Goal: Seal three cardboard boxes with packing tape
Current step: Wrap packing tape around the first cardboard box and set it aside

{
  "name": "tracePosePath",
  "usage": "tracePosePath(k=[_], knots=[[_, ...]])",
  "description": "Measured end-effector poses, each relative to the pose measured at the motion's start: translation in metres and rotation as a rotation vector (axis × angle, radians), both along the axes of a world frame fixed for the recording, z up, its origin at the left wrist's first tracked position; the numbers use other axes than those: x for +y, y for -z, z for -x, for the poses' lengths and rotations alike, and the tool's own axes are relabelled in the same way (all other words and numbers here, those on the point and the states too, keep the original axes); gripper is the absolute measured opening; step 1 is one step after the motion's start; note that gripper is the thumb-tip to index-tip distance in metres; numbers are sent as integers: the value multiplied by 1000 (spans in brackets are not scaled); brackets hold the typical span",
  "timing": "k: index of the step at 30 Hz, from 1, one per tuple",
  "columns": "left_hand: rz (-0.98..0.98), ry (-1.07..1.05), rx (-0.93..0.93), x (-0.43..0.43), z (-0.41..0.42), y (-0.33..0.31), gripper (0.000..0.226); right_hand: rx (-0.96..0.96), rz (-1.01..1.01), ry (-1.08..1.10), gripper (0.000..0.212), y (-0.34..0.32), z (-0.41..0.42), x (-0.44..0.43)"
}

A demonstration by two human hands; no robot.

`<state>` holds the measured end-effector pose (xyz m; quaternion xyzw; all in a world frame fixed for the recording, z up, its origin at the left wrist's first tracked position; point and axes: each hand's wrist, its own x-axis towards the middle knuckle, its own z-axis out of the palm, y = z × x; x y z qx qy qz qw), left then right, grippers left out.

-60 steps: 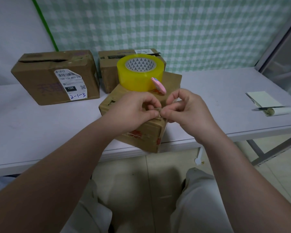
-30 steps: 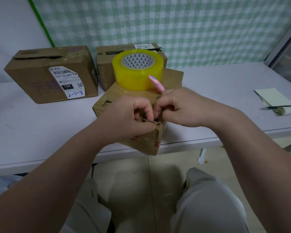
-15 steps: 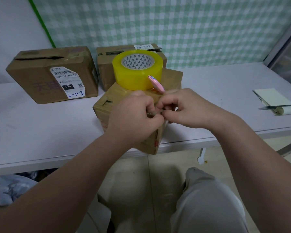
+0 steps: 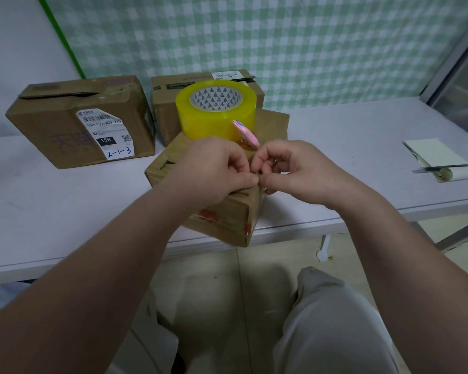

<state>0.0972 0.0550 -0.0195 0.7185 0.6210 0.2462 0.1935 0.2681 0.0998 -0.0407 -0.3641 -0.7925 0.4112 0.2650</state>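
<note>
The left hand point(image 4: 214, 168) and right hand point(image 4: 295, 168) pinch a worn brown cardboard box point(image 4: 227, 220) at its corner; second box point(image 4: 54, 130) and third box point(image 4: 165, 117) lie beyond.

The white label point(image 4: 105, 133) on the far box point(image 4: 52, 122), left of and beyond the left hand point(image 4: 214, 168), reads 15H-159-A03-210, 15H on a black patch and handwritten blue 2-1-3; red print on the near box point(image 4: 227, 214) under that hand is unreadable
</note>
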Motion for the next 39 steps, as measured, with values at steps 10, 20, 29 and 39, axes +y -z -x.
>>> tracePosePath(k=[10, 20, 29, 39], knots=[[240, 120, -116, 6, 23, -13, 6, 46, 78, 24, 26, 4, 2, 2], [176, 143, -26, 6, 13, -12, 5, 58, 101, 14, 17, 6, 3, 3], [65, 82, 140, 0, -2, -12, 14, 111, 113, 36, 24, 8, 5, 1], [204, 145, -56, 0, 2, -17, 7, 101, 90, 44, 26, 9, 8, 1]])
